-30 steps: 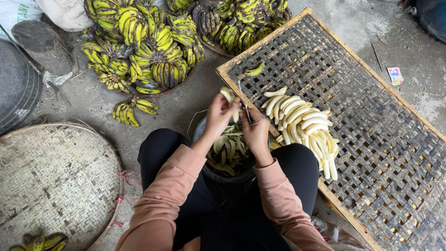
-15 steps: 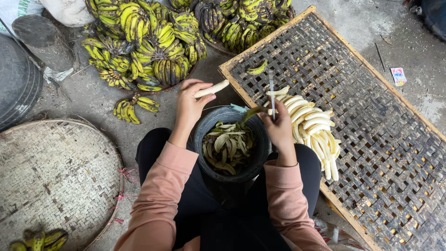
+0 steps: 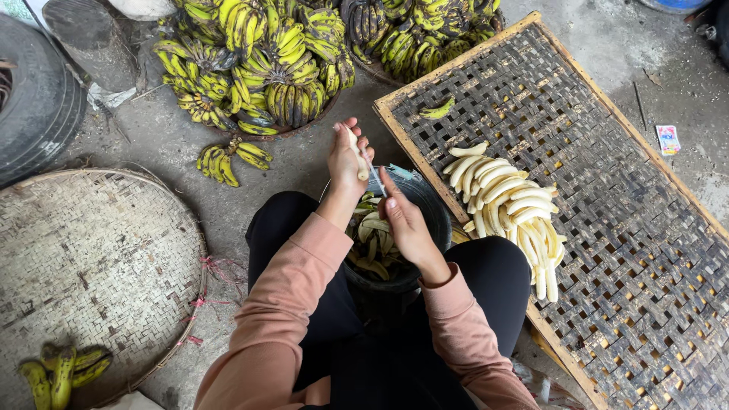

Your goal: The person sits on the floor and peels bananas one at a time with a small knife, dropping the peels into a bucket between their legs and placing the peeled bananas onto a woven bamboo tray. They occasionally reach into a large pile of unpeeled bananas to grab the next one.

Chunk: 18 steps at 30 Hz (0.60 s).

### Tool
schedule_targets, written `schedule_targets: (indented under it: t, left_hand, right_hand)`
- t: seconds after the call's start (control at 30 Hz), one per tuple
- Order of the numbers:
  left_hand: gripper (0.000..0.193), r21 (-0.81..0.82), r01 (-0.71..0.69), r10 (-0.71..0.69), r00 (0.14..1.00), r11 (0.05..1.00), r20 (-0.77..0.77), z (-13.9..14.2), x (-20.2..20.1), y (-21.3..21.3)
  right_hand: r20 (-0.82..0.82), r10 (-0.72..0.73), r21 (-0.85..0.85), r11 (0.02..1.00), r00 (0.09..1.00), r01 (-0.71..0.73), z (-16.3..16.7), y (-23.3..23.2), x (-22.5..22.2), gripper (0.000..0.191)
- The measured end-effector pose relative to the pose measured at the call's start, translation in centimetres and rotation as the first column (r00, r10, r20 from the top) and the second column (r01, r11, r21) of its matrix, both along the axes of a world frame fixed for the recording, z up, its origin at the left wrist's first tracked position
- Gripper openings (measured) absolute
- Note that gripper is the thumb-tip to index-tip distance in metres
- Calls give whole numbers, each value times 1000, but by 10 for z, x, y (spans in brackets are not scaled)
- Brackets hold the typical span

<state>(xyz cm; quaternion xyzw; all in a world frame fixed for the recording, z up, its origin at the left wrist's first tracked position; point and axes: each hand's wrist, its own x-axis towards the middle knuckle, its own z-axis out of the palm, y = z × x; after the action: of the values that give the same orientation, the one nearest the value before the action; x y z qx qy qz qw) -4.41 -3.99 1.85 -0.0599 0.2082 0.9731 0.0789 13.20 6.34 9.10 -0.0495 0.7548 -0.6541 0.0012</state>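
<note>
My left hand (image 3: pixel 345 161) grips a pale peeled banana (image 3: pixel 355 152) upright over a dark bucket (image 3: pixel 429 205) between my knees. My right hand (image 3: pixel 402 220) holds a thin knife (image 3: pixel 370 168) whose blade lies against the banana. The bucket holds green and yellow banana peels (image 3: pixel 372 243). A row of peeled bananas (image 3: pixel 505 209) lies on the woven bamboo rack (image 3: pixel 607 190) to my right.
A pile of green-yellow banana bunches (image 3: pixel 266 61) lies ahead, with a small bunch (image 3: pixel 228 159) on the concrete. A round woven tray (image 3: pixel 91 266) is at my left with a few bananas (image 3: pixel 61 372) by its near rim. One unpeeled banana (image 3: pixel 439 110) rests on the rack. A tyre (image 3: pixel 30 114) stands far left.
My right hand has come back from the rack to the bucket. Both hands have met again, with the knife now set against the banana in my left hand.
</note>
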Motion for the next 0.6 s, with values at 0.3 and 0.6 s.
schedule_targets:
  t: [0.3,0.6]
  left_hand:
    - [31,5,-90,90,987,996,-133,1,5,13]
    - [25,77,-12,11,1000,997,14,12,17,13]
  right_hand:
    - [-235,-10,225,972,972,64,5,-8,-2,50]
    - [-195,-78,261,957,978,129,-2,-10,-13,47]
